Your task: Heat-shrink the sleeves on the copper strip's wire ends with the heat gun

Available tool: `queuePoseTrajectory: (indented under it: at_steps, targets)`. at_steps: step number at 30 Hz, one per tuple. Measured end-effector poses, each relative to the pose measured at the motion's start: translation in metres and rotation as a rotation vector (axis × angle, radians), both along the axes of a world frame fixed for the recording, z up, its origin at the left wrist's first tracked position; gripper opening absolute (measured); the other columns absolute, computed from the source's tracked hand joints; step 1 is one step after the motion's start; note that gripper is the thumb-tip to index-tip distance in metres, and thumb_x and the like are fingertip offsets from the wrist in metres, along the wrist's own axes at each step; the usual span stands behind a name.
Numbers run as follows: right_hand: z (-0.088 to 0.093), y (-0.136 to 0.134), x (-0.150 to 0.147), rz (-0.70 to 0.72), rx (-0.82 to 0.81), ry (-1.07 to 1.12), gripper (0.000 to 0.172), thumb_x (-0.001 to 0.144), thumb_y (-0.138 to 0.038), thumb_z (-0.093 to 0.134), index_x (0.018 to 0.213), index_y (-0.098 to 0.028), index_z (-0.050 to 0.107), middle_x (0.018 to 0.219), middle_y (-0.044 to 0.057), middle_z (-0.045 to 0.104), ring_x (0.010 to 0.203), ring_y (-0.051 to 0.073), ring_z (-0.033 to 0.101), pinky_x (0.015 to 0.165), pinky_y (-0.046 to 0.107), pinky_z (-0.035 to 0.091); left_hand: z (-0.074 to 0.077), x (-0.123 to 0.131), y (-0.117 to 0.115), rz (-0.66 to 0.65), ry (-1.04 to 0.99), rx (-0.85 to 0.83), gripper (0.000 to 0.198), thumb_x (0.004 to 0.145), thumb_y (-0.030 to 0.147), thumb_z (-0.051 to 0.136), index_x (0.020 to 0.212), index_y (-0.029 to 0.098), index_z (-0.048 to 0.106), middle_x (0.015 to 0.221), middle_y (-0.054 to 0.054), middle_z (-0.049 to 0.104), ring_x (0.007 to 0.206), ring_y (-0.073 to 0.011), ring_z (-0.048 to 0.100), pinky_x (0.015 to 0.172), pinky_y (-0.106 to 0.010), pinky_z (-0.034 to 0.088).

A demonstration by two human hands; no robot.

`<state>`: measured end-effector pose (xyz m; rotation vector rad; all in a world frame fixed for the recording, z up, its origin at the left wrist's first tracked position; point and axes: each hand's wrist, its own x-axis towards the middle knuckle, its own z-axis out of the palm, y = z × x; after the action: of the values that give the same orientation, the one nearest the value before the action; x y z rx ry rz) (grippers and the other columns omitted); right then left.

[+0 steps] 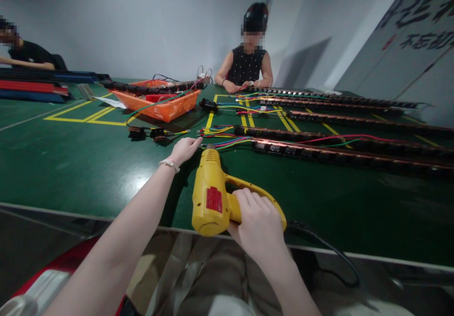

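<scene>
My right hand (257,216) is wrapped round the handle of a yellow heat gun (209,188), whose nozzle points away from me over the table. Reaching forward, my left hand (184,150) has its fingertips at the terminal ends of several coloured wires (229,142). Those fingers look pinched together on a wire end, partly hidden from me. The wires run out of a long dark strip with copper bars (319,154) lying across the table to the right. Just behind it lies a second such strip (280,134) with yellow and red wires.
An orange basket (170,110) stands at the back left, with a strip across it. Black connectors with wires (145,134) lie before it. More strips (354,117) are at the right. A co-worker (248,65) sits opposite, another person (31,53) far left. A black cord (329,245) hangs by the table edge.
</scene>
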<state>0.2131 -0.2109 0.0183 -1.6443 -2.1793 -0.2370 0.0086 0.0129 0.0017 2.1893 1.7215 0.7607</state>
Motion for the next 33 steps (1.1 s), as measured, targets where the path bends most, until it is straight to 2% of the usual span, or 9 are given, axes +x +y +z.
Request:
queuePoseTrajectory:
  at_steps: [5, 8, 11, 14, 16, 18, 21, 25, 33]
  targets:
    - [0.005, 0.003, -0.027, 0.002, -0.065, 0.002, 0.027, 0.070, -0.026, 0.065, 0.093, -0.016, 0.056, 0.088, 0.006, 0.061, 0.078, 0.023, 0.054, 0.070, 0.035, 0.036, -0.001, -0.002, 0.005, 0.011, -0.036, -0.037, 0.052, 0.086, 0.054, 0.033, 0.055, 0.016, 0.051, 0.054, -0.001, 0.046, 0.056, -0.0124, 0.037, 0.055, -0.026, 0.023]
    - [0.008, 0.003, -0.029, 0.016, -0.110, 0.026, 0.029, 0.072, -0.030, 0.066, 0.095, -0.015, 0.058, 0.089, 0.007, 0.062, 0.081, 0.025, 0.056, 0.072, 0.037, 0.039, -0.003, -0.004, 0.007, 0.011, -0.056, -0.031, 0.051, 0.085, 0.054, 0.032, 0.056, 0.016, 0.050, 0.054, 0.000, 0.044, 0.056, -0.0120, 0.037, 0.056, -0.026, 0.024]
    - [0.010, 0.000, -0.022, 0.129, -0.149, 0.093, 0.055, 0.073, -0.048, 0.068, 0.114, -0.013, 0.056, 0.099, 0.008, 0.063, 0.090, 0.025, 0.056, 0.077, 0.038, 0.041, -0.004, -0.005, 0.008, -0.001, -0.059, -0.019, 0.051, 0.084, 0.055, 0.032, 0.055, 0.016, 0.048, 0.054, 0.000, 0.044, 0.056, -0.0120, 0.038, 0.055, -0.026, 0.023]
    - [0.012, -0.002, -0.019, 0.174, -0.182, 0.161, 0.089, 0.063, -0.070, 0.066, 0.129, -0.014, 0.048, 0.108, 0.010, 0.061, 0.096, 0.027, 0.056, 0.083, 0.041, 0.042, -0.005, -0.005, 0.009, -0.013, -0.061, -0.010, 0.053, 0.084, 0.057, 0.031, 0.054, 0.017, 0.047, 0.054, 0.000, 0.044, 0.056, -0.0124, 0.039, 0.055, -0.026, 0.024]
    - [0.014, -0.002, -0.022, 0.163, -0.204, 0.188, 0.103, 0.058, -0.079, 0.061, 0.136, -0.013, 0.043, 0.110, 0.011, 0.061, 0.097, 0.028, 0.055, 0.084, 0.044, 0.042, -0.005, -0.006, 0.008, -0.011, -0.066, -0.004, 0.053, 0.083, 0.058, 0.030, 0.054, 0.017, 0.046, 0.053, 0.000, 0.044, 0.056, -0.0126, 0.039, 0.055, -0.026, 0.024]
    - [0.017, 0.001, -0.030, 0.174, -0.225, 0.191, 0.110, 0.060, -0.083, 0.054, 0.142, -0.013, 0.034, 0.110, 0.012, 0.060, 0.097, 0.029, 0.055, 0.084, 0.046, 0.043, -0.005, -0.005, 0.007, 0.000, -0.066, 0.003, 0.053, 0.083, 0.058, 0.030, 0.054, 0.017, 0.046, 0.053, 0.000, 0.044, 0.056, -0.0125, 0.038, 0.055, -0.026, 0.024]
    - [0.022, 0.006, -0.043, 0.191, -0.246, 0.175, 0.115, 0.063, -0.084, 0.048, 0.147, -0.011, 0.024, 0.108, 0.015, 0.060, 0.096, 0.030, 0.056, 0.083, 0.046, 0.043, -0.003, -0.004, 0.004, 0.034, -0.067, -0.004, 0.052, 0.082, 0.057, 0.031, 0.055, 0.017, 0.049, 0.052, 0.000, 0.044, 0.056, -0.0127, 0.038, 0.055, -0.026, 0.025]
    - [0.024, 0.012, -0.049, 0.187, -0.282, 0.148, 0.117, 0.063, -0.085, 0.045, 0.148, -0.010, 0.019, 0.102, 0.016, 0.060, 0.092, 0.030, 0.058, 0.079, 0.044, 0.044, -0.001, -0.001, 0.001, 0.078, -0.093, -0.017, 0.052, 0.082, 0.056, 0.032, 0.059, 0.015, 0.055, 0.055, -0.001, 0.049, 0.059, -0.0140, 0.042, 0.056, -0.026, 0.028]
    - [0.021, 0.015, -0.023, 0.249, -0.244, 0.128, 0.111, 0.064, -0.085, 0.044, 0.147, -0.014, 0.025, 0.102, 0.013, 0.062, 0.089, 0.028, 0.059, 0.079, 0.041, 0.044, 0.000, 0.000, -0.003, 0.064, -0.053, -0.017, 0.053, 0.082, 0.055, 0.034, 0.069, 0.013, 0.064, 0.065, -0.005, 0.062, 0.065, -0.0165, 0.050, 0.061, -0.026, 0.033]
